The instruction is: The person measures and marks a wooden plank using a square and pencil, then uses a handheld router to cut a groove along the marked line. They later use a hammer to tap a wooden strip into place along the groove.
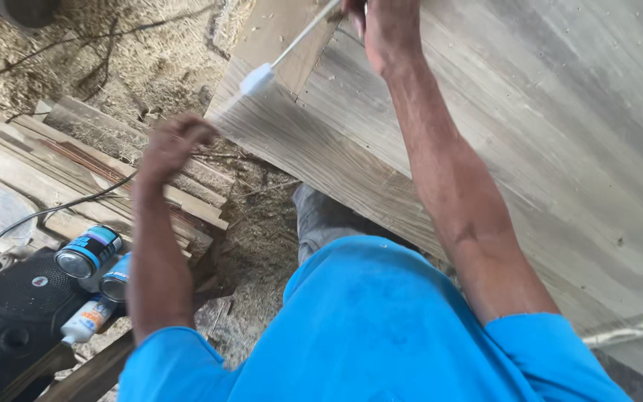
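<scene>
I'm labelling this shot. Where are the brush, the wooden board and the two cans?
brush (257,79), head view, on its white head.
wooden board (530,134), head view, on its bare grey face.
cans (88,251), head view, on the upper can's blue side.

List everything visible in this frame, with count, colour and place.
Wooden panel: one, grey-brown, right side, slanting.
Brush: one, white head on a thin handle, on the panel's top left corner.
Cans: two, blue with metal ends, lower left.
Tube: one, white, below the cans.
Speaker: one, black, bottom left.
Cable: one, black, left.
Planks: several, stacked, left.
Sawdust: tan, ground at top left.
Shirt: blue, bottom.
Left hand: empty, over the planks.
Right hand: grip on the brush handle.
</scene>
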